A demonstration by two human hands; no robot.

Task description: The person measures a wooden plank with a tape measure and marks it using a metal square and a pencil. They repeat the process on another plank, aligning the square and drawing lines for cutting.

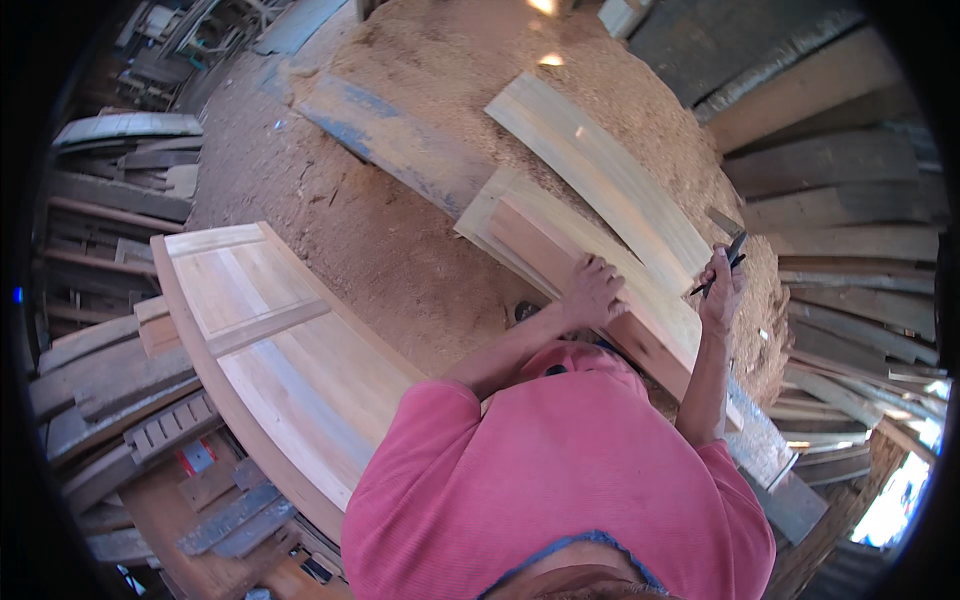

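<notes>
My left hand [594, 292] is closed over a long reddish wooden beam [545, 248], its fingers curled at the upper edge. The beam slants from the middle of the view down toward my right forearm. Pale boards [570, 215] lie beside and under it. My right hand [722, 290] is raised to the right of the beam, closed around a dark-handled tool [737, 247] with a flat metal blade, shaped like a try square. My fingers hide part of its handle.
A wide pale board [600, 175] lies beyond the beam, next to a worn bluish plank [390, 135]. A panelled wooden door [270, 330] stands at the left. Stacked boards [840, 210] line the right; timber offcuts [120, 400] fill the far left. Sawdust [430, 60] covers the ground.
</notes>
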